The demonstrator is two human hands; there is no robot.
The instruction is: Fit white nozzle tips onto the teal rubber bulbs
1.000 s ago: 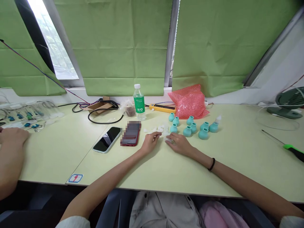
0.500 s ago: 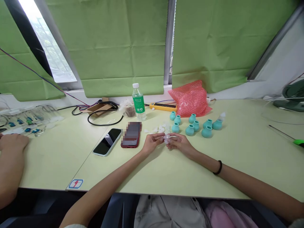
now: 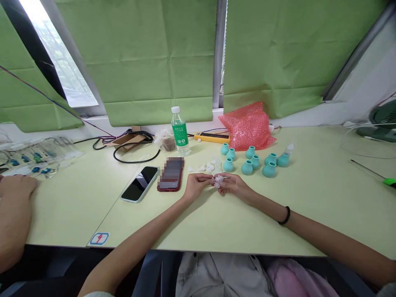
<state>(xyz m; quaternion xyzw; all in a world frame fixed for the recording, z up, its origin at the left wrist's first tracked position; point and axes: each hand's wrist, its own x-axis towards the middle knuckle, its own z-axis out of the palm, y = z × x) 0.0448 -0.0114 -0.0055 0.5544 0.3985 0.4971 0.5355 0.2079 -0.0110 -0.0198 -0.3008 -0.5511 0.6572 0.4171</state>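
My left hand (image 3: 195, 185) and my right hand (image 3: 235, 185) meet over the pale green table (image 3: 216, 218), both pinching a small clear plastic piece (image 3: 218, 180) between their fingertips. Just beyond them lies a scatter of small white plastic parts (image 3: 206, 167). To the right of that stand several teal rubber bulbs (image 3: 247, 167), one with a clear tip (image 3: 284, 158). A black band sits on my right wrist.
Two phones (image 3: 140, 183) (image 3: 170, 174) lie left of my hands. A water bottle (image 3: 180, 132), a yellow power strip (image 3: 212, 137), a pink bubble-wrap bag (image 3: 247, 128) and black cables (image 3: 133, 154) line the back. Another person's hand (image 3: 15, 185) rests at far left. A green-handled screwdriver (image 3: 375, 175) lies at right.
My hands lifted off the table from the white parts and came together, now pinching the small clear piece between them. The view tilted slightly.
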